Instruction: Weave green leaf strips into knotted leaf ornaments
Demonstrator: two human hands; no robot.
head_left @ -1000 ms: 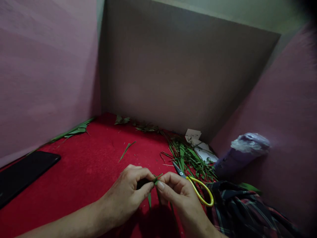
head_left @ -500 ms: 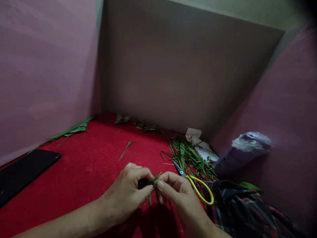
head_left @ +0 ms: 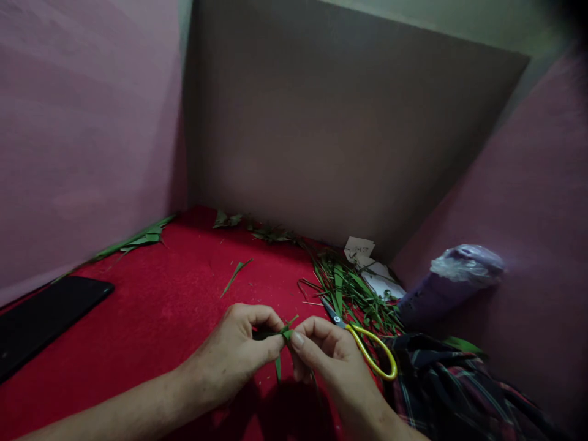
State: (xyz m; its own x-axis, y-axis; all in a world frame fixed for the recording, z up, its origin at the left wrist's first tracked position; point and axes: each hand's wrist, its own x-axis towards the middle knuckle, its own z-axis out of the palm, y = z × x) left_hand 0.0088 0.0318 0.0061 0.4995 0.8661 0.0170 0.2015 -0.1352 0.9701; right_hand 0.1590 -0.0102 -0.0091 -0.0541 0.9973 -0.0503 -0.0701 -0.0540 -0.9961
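Note:
Between my two hands is a green leaf strip [head_left: 286, 334], bent or crossed over itself, with short ends sticking out above and a tail hanging below. My left hand [head_left: 241, 340] pinches it from the left between thumb and fingers. From the right, my right hand [head_left: 324, 349] pinches it with thumb and forefinger, the fingertips of both hands nearly touching. Scissors with yellow handles [head_left: 374, 352] lie just right of my right hand, their dark blades pointing toward a heap of cut green leaves [head_left: 353, 288].
A red cloth [head_left: 184, 306] covers the surface. A black phone-like slab [head_left: 50, 321] lies at left. One loose leaf piece [head_left: 236, 275] lies ahead. Leaves [head_left: 147, 237] line the left wall. On the right are white papers [head_left: 381, 278], a purple plastic-topped roll [head_left: 452, 282] and plaid fabric [head_left: 463, 386].
My hands stay almost in place, fingers shifting slightly at the leaf strip. More of its green fold shows between the fingertips now. Everything around stays put.

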